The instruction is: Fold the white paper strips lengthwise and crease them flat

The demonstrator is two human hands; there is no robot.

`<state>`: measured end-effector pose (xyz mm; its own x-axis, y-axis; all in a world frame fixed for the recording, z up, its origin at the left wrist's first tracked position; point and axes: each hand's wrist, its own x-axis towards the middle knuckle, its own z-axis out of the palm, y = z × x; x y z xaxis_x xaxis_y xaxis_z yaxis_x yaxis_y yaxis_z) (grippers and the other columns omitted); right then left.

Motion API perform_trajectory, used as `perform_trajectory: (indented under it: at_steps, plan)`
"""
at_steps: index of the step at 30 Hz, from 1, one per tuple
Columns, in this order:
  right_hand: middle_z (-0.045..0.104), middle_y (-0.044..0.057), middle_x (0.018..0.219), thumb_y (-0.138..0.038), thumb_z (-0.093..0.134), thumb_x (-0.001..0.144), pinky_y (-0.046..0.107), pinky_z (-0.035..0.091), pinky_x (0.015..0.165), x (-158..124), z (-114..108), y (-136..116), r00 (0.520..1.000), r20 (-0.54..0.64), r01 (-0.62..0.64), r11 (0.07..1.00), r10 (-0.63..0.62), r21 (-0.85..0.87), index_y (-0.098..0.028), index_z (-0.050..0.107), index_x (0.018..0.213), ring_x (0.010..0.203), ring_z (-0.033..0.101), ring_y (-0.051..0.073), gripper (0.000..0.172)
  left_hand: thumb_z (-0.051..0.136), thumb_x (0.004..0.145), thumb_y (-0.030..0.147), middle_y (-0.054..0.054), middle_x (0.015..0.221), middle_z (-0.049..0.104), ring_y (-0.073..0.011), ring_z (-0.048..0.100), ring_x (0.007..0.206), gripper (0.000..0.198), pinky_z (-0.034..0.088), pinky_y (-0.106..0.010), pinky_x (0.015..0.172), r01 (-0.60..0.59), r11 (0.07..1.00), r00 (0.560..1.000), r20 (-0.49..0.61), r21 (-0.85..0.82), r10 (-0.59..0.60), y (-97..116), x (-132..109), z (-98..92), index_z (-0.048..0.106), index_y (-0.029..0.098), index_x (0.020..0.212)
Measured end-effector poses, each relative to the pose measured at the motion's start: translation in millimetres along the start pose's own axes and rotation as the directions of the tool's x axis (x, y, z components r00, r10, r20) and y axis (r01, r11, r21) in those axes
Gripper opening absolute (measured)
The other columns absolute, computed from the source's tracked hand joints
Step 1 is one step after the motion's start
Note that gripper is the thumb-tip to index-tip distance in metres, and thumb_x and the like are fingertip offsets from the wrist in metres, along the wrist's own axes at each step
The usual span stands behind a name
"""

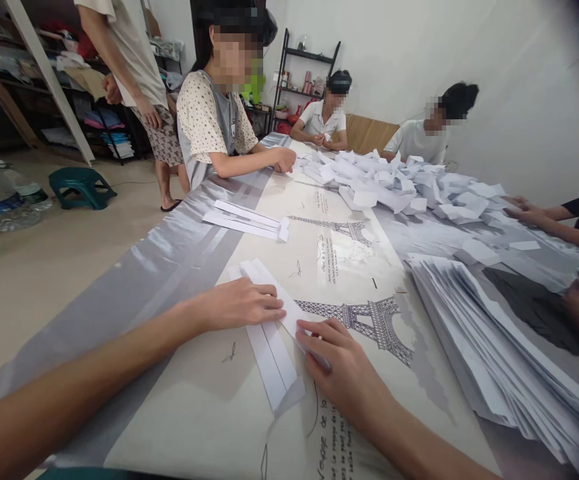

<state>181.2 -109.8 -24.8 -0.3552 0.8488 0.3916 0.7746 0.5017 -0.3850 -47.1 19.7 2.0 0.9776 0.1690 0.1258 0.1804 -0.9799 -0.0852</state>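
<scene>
A folded strip of white paper (272, 360) lies slantwise on the table in front of me, with lengthwise creases. Another white paper flap (264, 273) runs across it, angled toward the lower right. My left hand (244, 305) rests on the papers, fingers stretched out and pressing on the surface. At the flap's right-hand end, my right hand (336, 353) has its thumb and fingers closed on the edge. Part of the paper is hidden under both hands. Farther up lie other folded strips (249, 220) with a small folded end.
A tall stack of white sheets (494, 347) lies to the right. Beyond is a heap of folded white papers (384, 177). Several people sit around the printed tablecloth (194, 413); one person stands. A green stool (82, 188) and water bottles (14, 187) are on the floor at left.
</scene>
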Motion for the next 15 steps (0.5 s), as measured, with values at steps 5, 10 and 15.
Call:
perform_trajectory:
  at_steps: [5, 10, 15]
  plan:
    - [0.072, 0.013, 0.116, 0.001, 0.045, 0.092, 0.041, 0.063, 0.069, -2.7, 5.0, -0.3, 0.997, -0.028, 0.065, 0.995, -0.068, -0.070, -0.014, 0.073, 0.101, 0.092, 0.059, 0.026, 0.033, 0.045, 0.100, 0.007, -0.006, 0.110, 0.074, -0.0177, 0.064, 0.110, 0.032, 0.046, -0.023, 0.063, 0.007, 0.997, 0.998, -0.064, -0.082, -0.012, -0.2, -1.4, 1.8, 0.066, 0.025, 0.116]
    - [0.072, 0.013, 0.115, 0.006, 0.044, 0.091, 0.041, 0.063, 0.071, -2.5, 4.1, -0.6, 0.992, -0.022, 0.118, 0.984, -0.122, -0.131, -0.012, 0.072, 0.101, 0.091, 0.058, 0.025, 0.035, 0.048, 0.099, 0.006, -0.007, 0.113, 0.074, -0.0189, 0.063, 0.115, 0.029, 0.046, -0.023, 0.067, -0.012, 0.999, 0.995, -0.102, -0.036, 0.008, -1.0, -1.8, 5.0, 0.067, 0.023, 0.114]
    - [0.070, 0.013, 0.118, -0.001, 0.044, 0.094, 0.043, 0.062, 0.071, -1.0, -2.4, -2.6, 0.995, 0.033, 0.095, 0.988, -0.091, -0.118, -0.014, 0.071, 0.102, 0.093, 0.058, 0.026, 0.031, 0.051, 0.099, 0.010, -0.005, 0.107, 0.074, -0.0165, 0.068, 0.103, 0.025, 0.049, -0.023, 0.071, 0.102, 0.993, 0.991, -0.087, -0.059, -0.107, 3.4, -1.3, 4.4, 0.069, 0.025, 0.106]
